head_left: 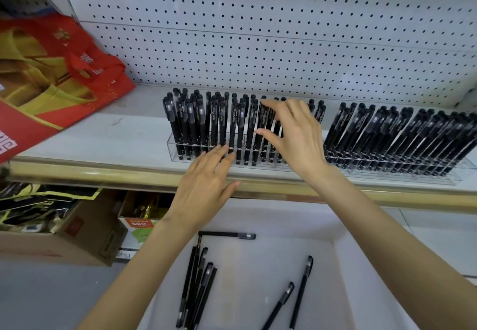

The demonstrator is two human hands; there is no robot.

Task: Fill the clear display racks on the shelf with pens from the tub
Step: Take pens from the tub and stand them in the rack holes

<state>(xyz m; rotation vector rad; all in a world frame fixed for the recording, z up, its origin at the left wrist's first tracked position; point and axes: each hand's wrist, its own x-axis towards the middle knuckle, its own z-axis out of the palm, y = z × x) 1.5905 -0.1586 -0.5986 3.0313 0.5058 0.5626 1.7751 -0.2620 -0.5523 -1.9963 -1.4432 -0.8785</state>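
Two clear display racks stand side by side on the white shelf. The left rack and the right rack both hold several upright black pens. My right hand hovers open in front of the left rack's pens, fingers spread, thumb and forefinger near the pens but not plainly gripping one. My left hand lies flat with straight fingers, its tips touching the left rack's front wall. Below the shelf, the white tub holds several loose black pens.
A red and gold paper bag lies on the shelf at the left. White pegboard backs the shelf. Under the shelf at the left sit a brown cardboard box and a smaller carton.
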